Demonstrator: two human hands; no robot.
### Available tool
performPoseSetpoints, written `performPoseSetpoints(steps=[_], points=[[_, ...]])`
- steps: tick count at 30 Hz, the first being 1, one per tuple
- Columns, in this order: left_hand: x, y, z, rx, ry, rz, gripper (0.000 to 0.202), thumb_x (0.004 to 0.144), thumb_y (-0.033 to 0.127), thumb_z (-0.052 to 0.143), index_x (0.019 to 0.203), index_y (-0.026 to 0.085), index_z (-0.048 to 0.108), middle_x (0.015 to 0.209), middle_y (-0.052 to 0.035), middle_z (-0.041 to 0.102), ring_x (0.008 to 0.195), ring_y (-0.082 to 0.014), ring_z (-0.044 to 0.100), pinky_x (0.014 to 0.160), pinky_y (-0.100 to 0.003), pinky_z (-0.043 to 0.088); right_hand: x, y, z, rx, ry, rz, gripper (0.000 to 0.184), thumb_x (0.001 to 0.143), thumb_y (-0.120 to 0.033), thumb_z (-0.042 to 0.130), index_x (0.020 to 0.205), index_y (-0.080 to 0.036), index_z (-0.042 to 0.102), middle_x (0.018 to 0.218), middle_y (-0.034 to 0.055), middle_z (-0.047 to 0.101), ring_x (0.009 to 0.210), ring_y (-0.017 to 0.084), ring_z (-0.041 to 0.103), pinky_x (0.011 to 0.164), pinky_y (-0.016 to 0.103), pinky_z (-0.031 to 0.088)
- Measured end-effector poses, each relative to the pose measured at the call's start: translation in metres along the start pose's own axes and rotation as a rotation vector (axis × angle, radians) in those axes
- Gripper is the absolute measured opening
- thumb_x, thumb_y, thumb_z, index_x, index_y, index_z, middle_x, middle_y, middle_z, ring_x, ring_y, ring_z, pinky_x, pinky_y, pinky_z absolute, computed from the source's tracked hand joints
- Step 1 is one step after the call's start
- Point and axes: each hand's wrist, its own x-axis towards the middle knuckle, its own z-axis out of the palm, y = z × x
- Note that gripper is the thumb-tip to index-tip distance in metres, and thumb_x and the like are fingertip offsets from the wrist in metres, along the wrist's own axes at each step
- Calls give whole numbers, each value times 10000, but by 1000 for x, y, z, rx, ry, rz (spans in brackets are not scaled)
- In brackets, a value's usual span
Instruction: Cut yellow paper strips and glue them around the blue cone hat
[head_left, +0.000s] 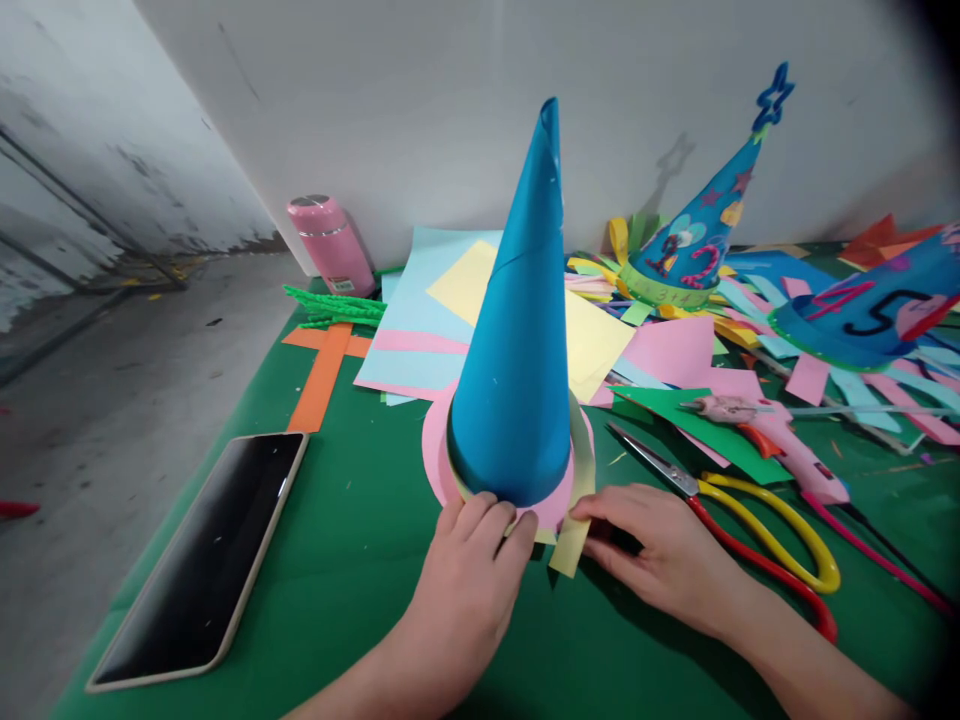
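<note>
A tall blue paper cone stands upright on a round pink paper piece, its rolled tip pointing up. Round the cone's base runs a pale yellow paper strip, standing off from it on the right side. My left hand is closed at the front edge of the base, its fingers curled over the strip and the pink paper; the fingertips are partly hidden. With thumb and forefinger, my right hand pinches the strip near its loose end, just right of the cone.
To the left lies a phone. Scissors and a pink glue gun are on the right. Behind are a pink bottle, paper sheets, green pipe cleaners and two decorated cone hats.
</note>
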Motion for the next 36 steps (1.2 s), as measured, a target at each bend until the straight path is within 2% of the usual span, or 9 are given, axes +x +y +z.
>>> performPoseSetpoints(steps=[5, 14, 19, 22, 24, 27, 29, 33, 36], points=[[-3, -3, 3, 79, 87, 80, 280, 832, 80, 353, 1007, 108, 569, 917, -89, 636, 864, -242, 526, 721, -375, 414, -2, 1, -1, -22, -23, 19, 300, 836, -219, 492, 1119, -319, 495, 983, -34, 643, 878, 139, 572, 742, 284, 432], [-2, -2, 4, 75, 167, 77, 272, 847, 135, 344, 880, 156, 612, 834, -76, 639, 836, -238, 547, 719, -383, 399, -15, 3, -7, -64, -36, 76, 484, 831, -158, 440, 1274, -323, 336, 1097, 2, 599, 938, 144, 559, 774, 289, 456], [-4, -3, 4, 84, 163, 80, 261, 831, 135, 366, 896, 168, 617, 856, -74, 648, 849, -230, 547, 738, -373, 392, -31, 5, -14, -95, -18, 155, 487, 838, -168, 422, 1287, -315, 303, 947, -10, 619, 820, 125, 583, 699, 258, 474], [-3, -5, 3, 93, 177, 87, 271, 824, 120, 363, 896, 160, 621, 862, -80, 651, 849, -229, 547, 736, -369, 393, -43, 6, -23, -113, 73, 201, 402, 841, -192, 434, 1224, -296, 375, 887, -20, 619, 773, 109, 591, 677, 227, 473], [-2, -5, 3, 92, 189, 100, 276, 824, 113, 360, 900, 150, 622, 859, -87, 651, 843, -230, 546, 735, -371, 393, -53, 11, -32, -171, 241, 285, 281, 830, -254, 470, 1110, -270, 471, 882, -9, 625, 765, 120, 600, 682, 228, 474], [-3, -6, 6, 82, 196, 98, 284, 832, 107, 351, 917, 145, 619, 873, -88, 646, 846, -230, 540, 739, -376, 388, -67, 26, -48, -304, 558, 503, 220, 785, -381, 511, 939, -230, 552, 850, 20, 631, 720, 160, 602, 687, 273, 475], [-4, -7, 8, 67, 200, 68, 298, 843, 111, 332, 929, 149, 615, 885, -85, 640, 859, -238, 533, 745, -389, 381, -77, 43, -59, -361, 648, 639, 260, 765, -416, 508, 928, -220, 558, 840, 30, 628, 699, 172, 598, 658, 282, 477], [-5, -7, 8, 61, 165, 55, 302, 850, 115, 328, 957, 154, 607, 911, -80, 637, 873, -247, 529, 757, -404, 379, -89, 82, -75, -491, 575, 837, 344, 746, -456, 479, 972, -203, 534, 942, 69, 604, 775, 203, 590, 535, 271, 453], [-4, -6, 1, 85, 119, 87, 275, 839, 110, 364, 976, 143, 601, 915, -80, 639, 867, -242, 537, 745, -384, 398, -88, 106, -82, -496, 496, 881, 425, 702, -470, 486, 992, -161, 519, 949, 111, 604, 819, 243, 589, 598, 311, 460]])
